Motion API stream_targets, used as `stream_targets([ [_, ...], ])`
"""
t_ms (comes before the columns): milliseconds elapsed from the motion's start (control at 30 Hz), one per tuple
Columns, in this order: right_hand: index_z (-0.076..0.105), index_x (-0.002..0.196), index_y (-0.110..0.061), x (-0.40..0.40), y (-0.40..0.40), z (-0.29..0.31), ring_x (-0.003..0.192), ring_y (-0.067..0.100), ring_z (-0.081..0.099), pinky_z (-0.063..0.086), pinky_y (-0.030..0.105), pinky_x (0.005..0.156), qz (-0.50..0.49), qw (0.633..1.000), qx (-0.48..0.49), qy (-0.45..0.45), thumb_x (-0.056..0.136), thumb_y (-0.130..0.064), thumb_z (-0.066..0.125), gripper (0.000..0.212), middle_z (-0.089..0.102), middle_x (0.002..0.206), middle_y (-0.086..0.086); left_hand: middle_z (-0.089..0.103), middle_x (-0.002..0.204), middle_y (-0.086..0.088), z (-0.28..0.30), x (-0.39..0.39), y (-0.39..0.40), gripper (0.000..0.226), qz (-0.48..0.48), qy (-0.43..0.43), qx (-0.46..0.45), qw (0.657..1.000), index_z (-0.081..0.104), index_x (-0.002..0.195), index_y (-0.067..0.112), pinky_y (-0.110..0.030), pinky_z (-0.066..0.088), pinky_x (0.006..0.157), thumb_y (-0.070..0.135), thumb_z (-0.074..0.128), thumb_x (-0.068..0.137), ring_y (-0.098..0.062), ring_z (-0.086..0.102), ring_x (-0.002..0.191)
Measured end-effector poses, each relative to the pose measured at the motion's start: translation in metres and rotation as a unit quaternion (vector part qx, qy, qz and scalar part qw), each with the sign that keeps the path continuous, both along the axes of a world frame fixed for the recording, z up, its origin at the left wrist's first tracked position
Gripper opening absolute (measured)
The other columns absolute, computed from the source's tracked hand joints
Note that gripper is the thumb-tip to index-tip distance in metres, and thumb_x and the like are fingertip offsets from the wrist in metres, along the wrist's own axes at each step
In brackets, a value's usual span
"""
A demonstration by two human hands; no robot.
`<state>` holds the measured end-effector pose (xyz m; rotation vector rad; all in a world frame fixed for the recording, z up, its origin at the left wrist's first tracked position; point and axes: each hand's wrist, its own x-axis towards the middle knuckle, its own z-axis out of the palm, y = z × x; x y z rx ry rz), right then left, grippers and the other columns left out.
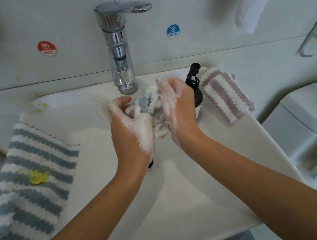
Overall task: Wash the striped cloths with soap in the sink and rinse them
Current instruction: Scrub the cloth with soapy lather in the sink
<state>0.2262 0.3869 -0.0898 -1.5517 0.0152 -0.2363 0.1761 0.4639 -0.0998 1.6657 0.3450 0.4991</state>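
A bunched blue-striped cloth (146, 105), thick with suds, is held over the sink (186, 189) just below the faucet (118, 48). The left hand (132, 130) and right hand (176, 104) both curl their foamy fingers around it. Left of the faucet, a second blue-striped cloth (31, 184) with a yellow stain lies on the sink's rim. Right of the faucet stand a black pump bottle (196, 90) and, beside it, a folded purple-striped cloth (226, 93).
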Motion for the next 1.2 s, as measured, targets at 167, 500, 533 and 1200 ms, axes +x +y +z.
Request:
stream_targets([
  [167,0.052,0.076,-0.018,-0.008,0.002,0.006,0.067,0.007,0.052,0.047,0.028,0.061,0.051,0.996,-0.068,-0.01,0.097,-0.027,0.058,0.023,0.054,0.07,-0.012,0.056,0.093,0.009,-0.003,0.012,0.015,0.028,0.051,-0.002,0.036,0.998,0.04,0.092,0.041,-0.052,0.053,0.066,0.014,0.042,0.097,-0.034,0.063,0.078],
  [500,0.053,0.074,-0.023,-0.007,0.003,0.002,0.054,-0.001,0.049,0.041,0.017,0.055,0.113,0.957,-0.261,-0.06,0.098,-0.017,0.054,0.025,0.054,0.065,-0.006,0.032,0.052,0.009,0.004,0.014,0.029,0.04,0.023,0.044,0.102,0.994,0.03,0.061,0.018,-0.025,0.028,0.047,0.022,0.034,0.1,-0.008,0.028,0.046],
  [533,0.044,0.066,-0.027,-0.005,0.002,0.002,0.049,-0.002,0.044,0.034,0.014,0.052,0.093,0.96,-0.259,-0.059,0.098,-0.015,0.052,0.035,0.047,0.061,-0.01,0.03,0.049,0.011,0.005,0.01,0.023,0.041,0.008,0.039,0.09,0.995,0.029,0.06,0.019,-0.025,0.028,0.046,0.021,0.036,0.1,-0.007,0.027,0.044],
  [1200,0.033,0.073,-0.038,-0.037,0.013,0.001,0.069,-0.004,0.04,0.038,0.019,0.065,0.13,0.986,-0.105,-0.005,0.097,0.01,0.038,0.054,0.039,0.076,-0.02,0.035,0.05,0.006,0.007,0.01,0.011,0.046,0.024,0.022,0.027,0.999,0.032,0.054,0.016,-0.013,0.031,0.041,-0.005,0.042,0.094,-0.004,0.031,0.046],
])
